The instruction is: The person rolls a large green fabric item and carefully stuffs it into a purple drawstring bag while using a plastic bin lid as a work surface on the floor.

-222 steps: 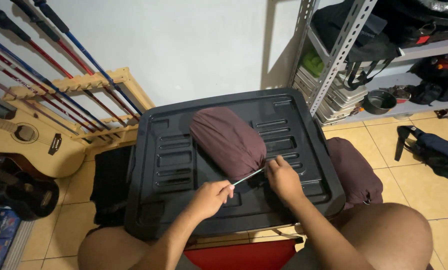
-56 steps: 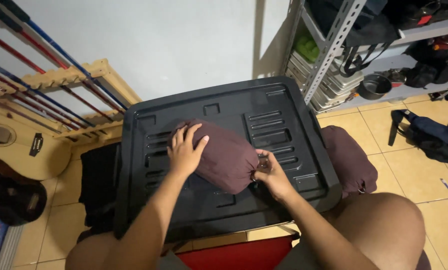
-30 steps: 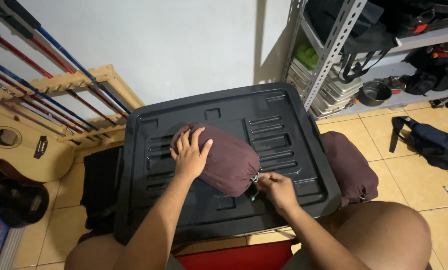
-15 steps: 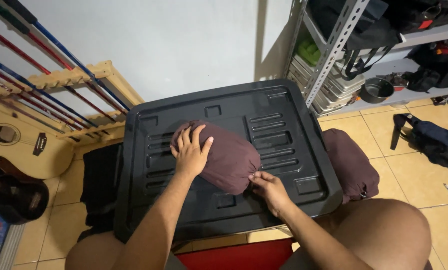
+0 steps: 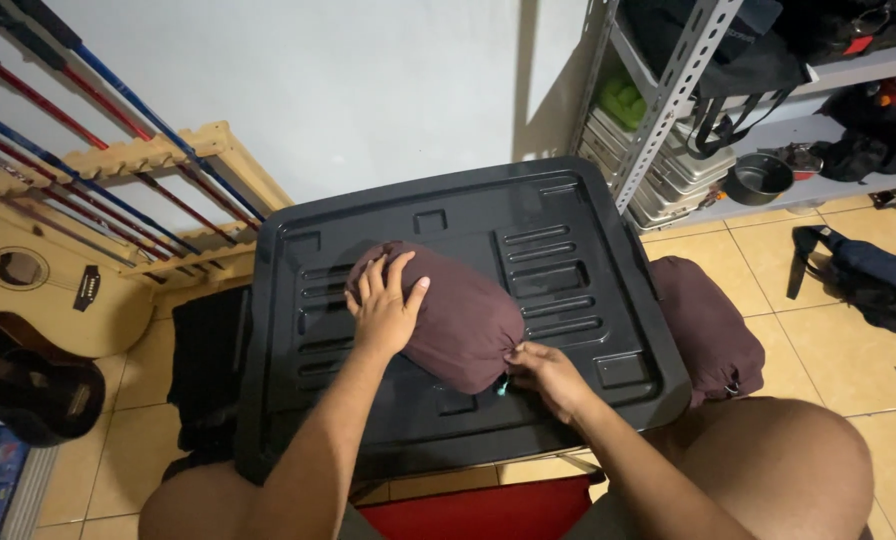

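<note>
The right hand (image 5: 548, 375) pinches the cinched near end of the maroon stuff sack (image 5: 448, 315), fingers closed on the gathered fabric by a small teal cord. The left hand (image 5: 386, 310) lies open and flat on the sack's far-left part. The sack rests on a black bin lid (image 5: 568, 240), a second maroon sack (image 5: 706, 325) on the floor to its right.

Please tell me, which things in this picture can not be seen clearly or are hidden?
Head view only:
- Mouth of the maroon stuff sack: covered by the right hand; whether it is tied shut cannot be told.
- Second maroon sack: partly behind the black lid.
- Guitar: cut off by the left edge.
- Items on the metal shelf: dark, too small.
</note>
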